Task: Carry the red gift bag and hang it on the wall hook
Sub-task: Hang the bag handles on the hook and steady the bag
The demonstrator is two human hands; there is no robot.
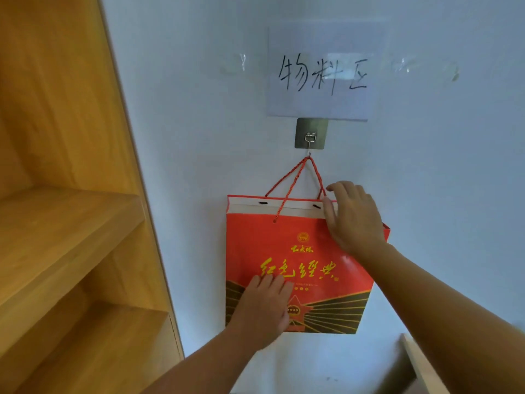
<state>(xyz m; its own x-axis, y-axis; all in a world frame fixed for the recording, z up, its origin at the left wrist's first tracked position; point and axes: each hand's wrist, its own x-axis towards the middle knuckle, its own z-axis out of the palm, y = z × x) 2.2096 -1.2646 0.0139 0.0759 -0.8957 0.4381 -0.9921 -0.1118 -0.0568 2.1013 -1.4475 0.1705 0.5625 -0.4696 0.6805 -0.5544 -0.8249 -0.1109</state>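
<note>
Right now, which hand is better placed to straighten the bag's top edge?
The right hand. Its fingers already rest on the red gift bag at its top rim, below the hook. The left hand lies flat near the bottom.

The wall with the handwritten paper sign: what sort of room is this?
Probably a storage or supply corner: a handwritten paper sign taped to a plain white wall, an adhesive metal hook, and bare wooden shelving.

right hand (353, 216) hides the red gift bag's (295, 251) top right corner; left palm unseen.
</note>
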